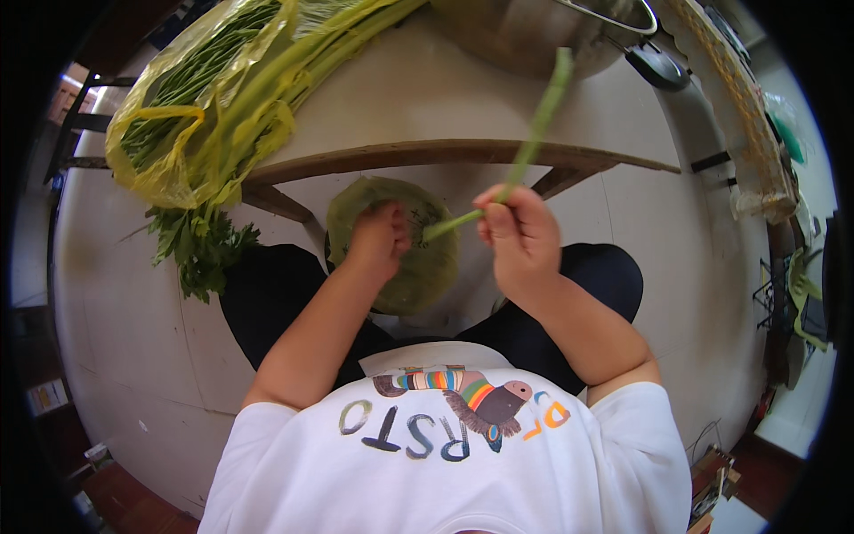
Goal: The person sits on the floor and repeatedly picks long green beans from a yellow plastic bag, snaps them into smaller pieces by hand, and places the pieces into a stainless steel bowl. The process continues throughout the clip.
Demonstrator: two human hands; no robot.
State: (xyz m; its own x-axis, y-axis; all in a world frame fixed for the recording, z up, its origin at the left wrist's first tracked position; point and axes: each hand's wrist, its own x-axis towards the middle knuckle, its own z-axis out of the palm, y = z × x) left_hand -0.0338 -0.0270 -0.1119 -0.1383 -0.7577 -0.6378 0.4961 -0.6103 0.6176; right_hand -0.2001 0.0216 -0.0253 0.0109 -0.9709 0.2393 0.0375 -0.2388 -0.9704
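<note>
My right hand pinches a green stalk, bent at the fingers, with its upper part towards a metal pot and its short lower end pointing left. Across from it, my left hand is curled, its fingertips mostly turned from view; whether something small lies between them cannot be told. Below both hands, between my knees, is a round bin lined with a yellowish plastic bag. At the upper left, a yellow plastic bag holds thin green stems and celery stalks; leafy tops hang out.
A low table with a wooden edge stands in front of me. On it, at the upper right, is a metal pot with a black handle. A wooden table leg reaches down near the bin. Furniture stands at the far right.
</note>
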